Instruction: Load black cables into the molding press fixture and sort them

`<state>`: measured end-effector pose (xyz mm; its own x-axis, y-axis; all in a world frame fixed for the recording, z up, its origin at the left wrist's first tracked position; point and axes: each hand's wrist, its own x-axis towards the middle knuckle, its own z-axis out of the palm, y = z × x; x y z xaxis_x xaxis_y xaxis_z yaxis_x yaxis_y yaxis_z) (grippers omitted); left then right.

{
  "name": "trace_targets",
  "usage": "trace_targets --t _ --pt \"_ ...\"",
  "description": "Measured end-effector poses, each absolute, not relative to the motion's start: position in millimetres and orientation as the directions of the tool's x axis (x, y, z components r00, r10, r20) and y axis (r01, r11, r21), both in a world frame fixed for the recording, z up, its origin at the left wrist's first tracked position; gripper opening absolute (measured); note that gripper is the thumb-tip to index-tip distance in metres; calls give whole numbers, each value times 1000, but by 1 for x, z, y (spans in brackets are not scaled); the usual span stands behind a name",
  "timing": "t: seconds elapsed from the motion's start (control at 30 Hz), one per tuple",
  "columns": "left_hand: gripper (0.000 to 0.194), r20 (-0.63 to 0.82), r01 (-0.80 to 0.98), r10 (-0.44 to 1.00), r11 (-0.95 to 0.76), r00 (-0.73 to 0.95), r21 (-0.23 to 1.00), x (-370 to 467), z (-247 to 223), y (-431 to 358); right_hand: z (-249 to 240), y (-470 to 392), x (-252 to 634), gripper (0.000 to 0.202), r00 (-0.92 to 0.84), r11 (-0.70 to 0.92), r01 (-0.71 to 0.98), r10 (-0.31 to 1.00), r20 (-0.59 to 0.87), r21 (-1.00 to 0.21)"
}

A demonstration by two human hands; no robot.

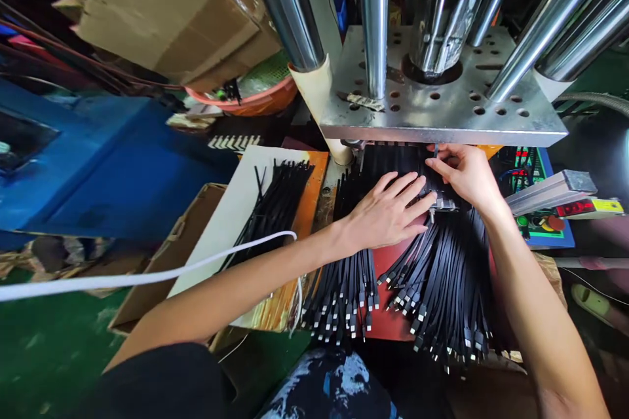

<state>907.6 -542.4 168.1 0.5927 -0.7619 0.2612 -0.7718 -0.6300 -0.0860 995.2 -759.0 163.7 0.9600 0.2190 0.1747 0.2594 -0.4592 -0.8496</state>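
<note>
Fingers spread, my left hand [390,213] lies palm down over black flat cables, close beside a small metal piece [446,205]. My right hand [464,173] is just under the front edge of a thick steel press plate [442,126], thumb and forefinger pinched together. A narrow greyish piece shows at those fingertips, too small to name. Below my hands, a right bundle of black cables [455,288] and a left bundle of black cables [351,294] fan toward me, with small metal plugs at their ends. Both overlie a red surface [393,321].
Steel columns [373,26] rise from the plate around a central ram [437,33]. At left, more black cables [280,196] lie on a white board [206,255], with a white cord [147,281] crossing in front. A control panel [538,209] with buttons stands at right.
</note>
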Motion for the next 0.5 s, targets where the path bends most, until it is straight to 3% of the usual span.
trace_targets --t 0.1,0.2,0.27,0.33,0.4,0.5 --pt "55 239 -718 -715 -690 657 -92 896 169 -550 170 -759 981 24 958 -608 276 107 268 -744" --pt "56 191 -670 -680 -732 708 -125 887 171 -558 175 -766 948 30 900 -758 403 225 375 -512" --pt "63 171 -662 -669 -743 724 -102 885 173 -563 176 -770 928 44 868 -823 473 373 329 -314" --pt "70 161 -654 -651 -755 742 -40 890 176 -567 175 -770 922 51 867 -867 475 433 247 -149" --pt "72 154 -625 -615 -780 773 23 903 179 -570 174 -764 931 54 891 -904 425 408 201 -46" --pt "66 143 -548 -534 -832 833 81 926 182 -574 176 -749 959 56 932 -946 324 321 165 12"
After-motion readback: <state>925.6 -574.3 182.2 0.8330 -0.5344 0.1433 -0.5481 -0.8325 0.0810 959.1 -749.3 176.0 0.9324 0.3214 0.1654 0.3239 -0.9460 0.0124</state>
